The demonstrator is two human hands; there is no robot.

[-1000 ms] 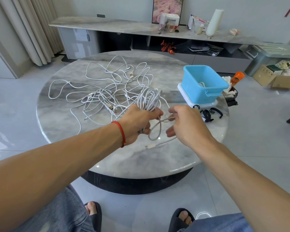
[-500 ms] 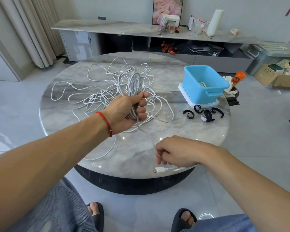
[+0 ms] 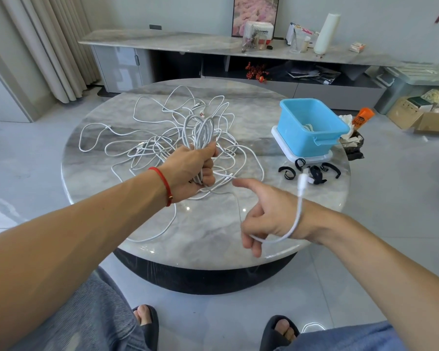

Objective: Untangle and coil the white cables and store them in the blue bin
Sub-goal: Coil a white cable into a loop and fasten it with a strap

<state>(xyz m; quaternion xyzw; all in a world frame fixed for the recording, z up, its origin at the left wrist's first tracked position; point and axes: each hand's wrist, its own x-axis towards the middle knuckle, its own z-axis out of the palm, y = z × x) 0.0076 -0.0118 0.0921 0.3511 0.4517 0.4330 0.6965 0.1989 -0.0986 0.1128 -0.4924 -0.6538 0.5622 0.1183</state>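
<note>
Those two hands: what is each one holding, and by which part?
The left hand grips a coiled cable bundle at its lower end. The right hand pinches the cable's loose tail near its plug.

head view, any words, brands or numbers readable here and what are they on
"...ronic": only the end of a word shows, on the white box on the long sideboard; the start is hidden.
Orange bottle past the blue bin: dark print, too blurred to read.
Small packet at the sideboard's right end: too small to read.
Nothing else legible.
</note>
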